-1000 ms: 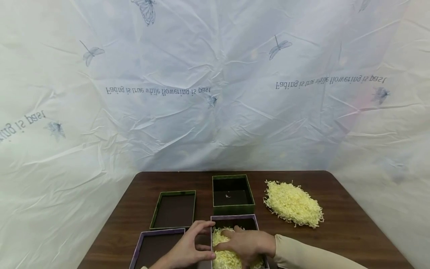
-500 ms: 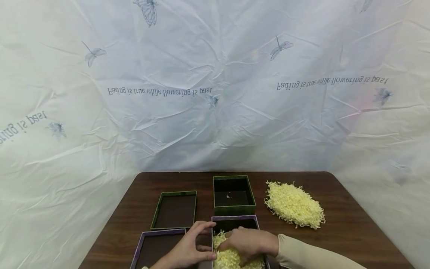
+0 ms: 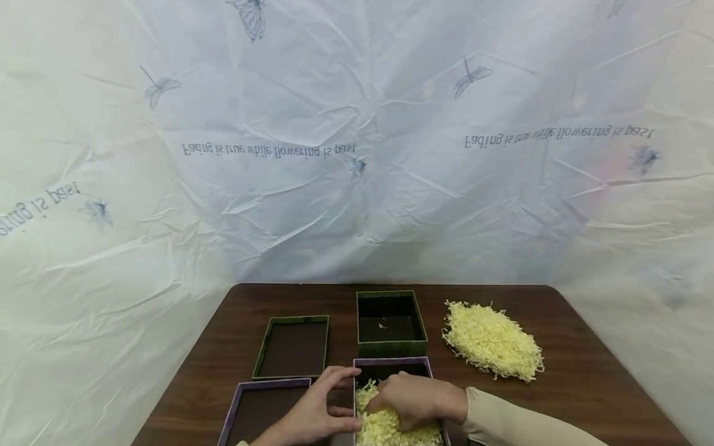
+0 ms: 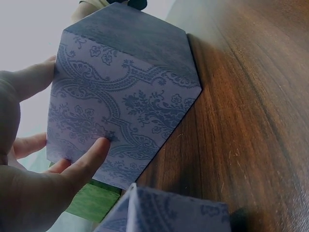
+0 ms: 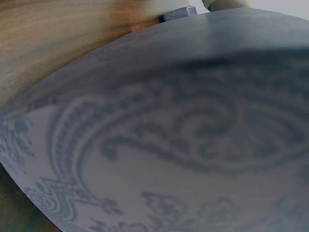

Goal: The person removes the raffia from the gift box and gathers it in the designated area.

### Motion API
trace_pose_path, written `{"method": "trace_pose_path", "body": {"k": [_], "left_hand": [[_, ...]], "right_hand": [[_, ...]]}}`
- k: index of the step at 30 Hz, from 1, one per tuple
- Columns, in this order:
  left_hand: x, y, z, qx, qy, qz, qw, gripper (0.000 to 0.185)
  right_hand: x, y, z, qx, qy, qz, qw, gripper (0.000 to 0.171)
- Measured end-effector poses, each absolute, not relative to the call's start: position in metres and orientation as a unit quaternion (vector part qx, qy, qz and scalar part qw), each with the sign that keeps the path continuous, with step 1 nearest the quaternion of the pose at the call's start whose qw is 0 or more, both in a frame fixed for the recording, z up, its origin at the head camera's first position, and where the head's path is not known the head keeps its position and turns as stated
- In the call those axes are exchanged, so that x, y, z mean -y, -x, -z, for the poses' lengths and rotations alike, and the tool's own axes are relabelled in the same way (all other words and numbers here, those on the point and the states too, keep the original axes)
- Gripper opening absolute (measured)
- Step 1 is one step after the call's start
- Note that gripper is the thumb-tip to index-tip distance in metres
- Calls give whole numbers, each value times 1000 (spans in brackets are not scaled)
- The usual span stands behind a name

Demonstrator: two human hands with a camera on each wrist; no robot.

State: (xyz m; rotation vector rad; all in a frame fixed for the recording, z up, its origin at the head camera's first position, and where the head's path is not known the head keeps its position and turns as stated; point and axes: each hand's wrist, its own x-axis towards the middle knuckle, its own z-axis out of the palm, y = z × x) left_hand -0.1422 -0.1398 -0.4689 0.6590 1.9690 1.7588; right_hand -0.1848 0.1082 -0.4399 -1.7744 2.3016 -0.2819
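Observation:
A purple patterned box (image 3: 393, 363) stands at the table's near edge, partly filled with yellow shredded paper (image 3: 376, 430). My right hand (image 3: 390, 402) is inside the box, fingers curled into the shred. My left hand (image 3: 346, 399) holds the box's left wall, index finger over the back corner and thumb lower down. In the left wrist view the thumb (image 4: 87, 162) presses the patterned wall (image 4: 130, 101). The right wrist view is filled by the same box wall (image 5: 169, 145), and the hand itself is out of sight.
A purple lid (image 3: 262, 412) lies left of the box. Behind it are a green lid (image 3: 292, 347) and an open green box (image 3: 390, 322) with a small item inside. A loose pile of shred (image 3: 493, 337) lies at the right on the brown table (image 3: 586, 371).
My right hand's fingers have curled up from lying flat on the shred. The left hand has stayed on the box wall.

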Motion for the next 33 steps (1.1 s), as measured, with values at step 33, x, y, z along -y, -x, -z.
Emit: {"method": "trace_pose_path", "body": {"k": [33], "left_hand": [[141,147,465,-730,-242,-613,183,70]], "right_hand": [[-132,187,398,-857,478,183,64,71]]}}
